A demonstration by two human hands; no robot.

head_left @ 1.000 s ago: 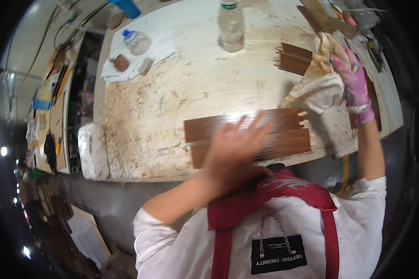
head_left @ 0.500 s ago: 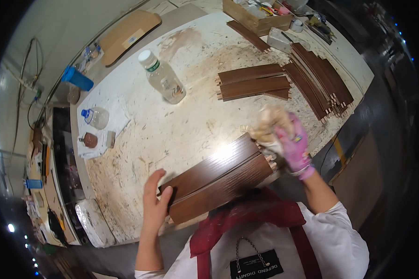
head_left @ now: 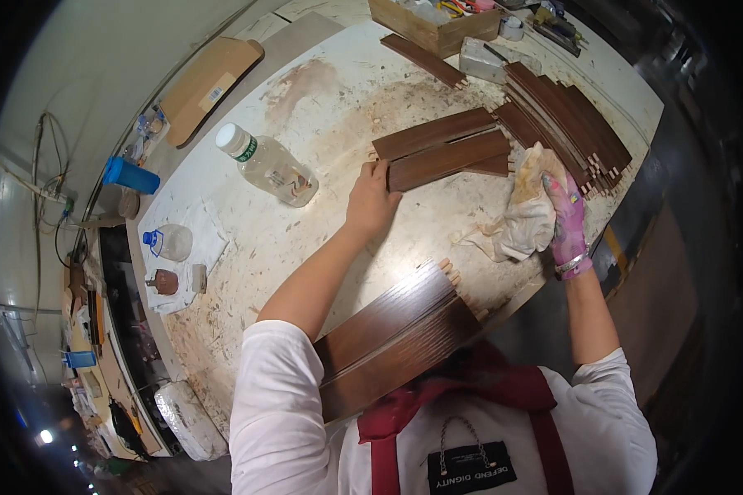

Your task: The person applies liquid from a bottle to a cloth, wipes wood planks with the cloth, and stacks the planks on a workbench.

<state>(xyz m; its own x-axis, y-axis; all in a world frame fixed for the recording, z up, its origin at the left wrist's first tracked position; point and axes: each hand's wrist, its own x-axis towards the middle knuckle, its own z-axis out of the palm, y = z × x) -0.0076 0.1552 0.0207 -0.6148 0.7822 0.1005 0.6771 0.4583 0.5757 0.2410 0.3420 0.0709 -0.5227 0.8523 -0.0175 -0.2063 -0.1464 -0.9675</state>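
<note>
My bare left hand (head_left: 371, 202) reaches across the bench and closes its fingers and thumb on the left end of a dark brown wooden slat (head_left: 450, 162). A second slat (head_left: 433, 134) lies just behind that one. In a pink glove, my right hand (head_left: 568, 216) clutches a stained beige rag (head_left: 527, 216), which hangs onto the bench beside the slats' pegged right ends. Close to my body lie two wider brown boards (head_left: 396, 322) side by side, with light pegs at their right end; neither hand touches them.
A stack of brown slats (head_left: 565, 124) lies at the right edge. Left of centre stands a large clear bottle (head_left: 276, 175); further left sit a small blue-capped bottle (head_left: 173, 242) and a brown cup (head_left: 165, 282) on white cloth. A wooden box (head_left: 437, 31) stands at the back.
My left hand has left the near boards and moved forward and right to the slats. My right hand, with the rag, has moved off the boards' pegged end to the right.
</note>
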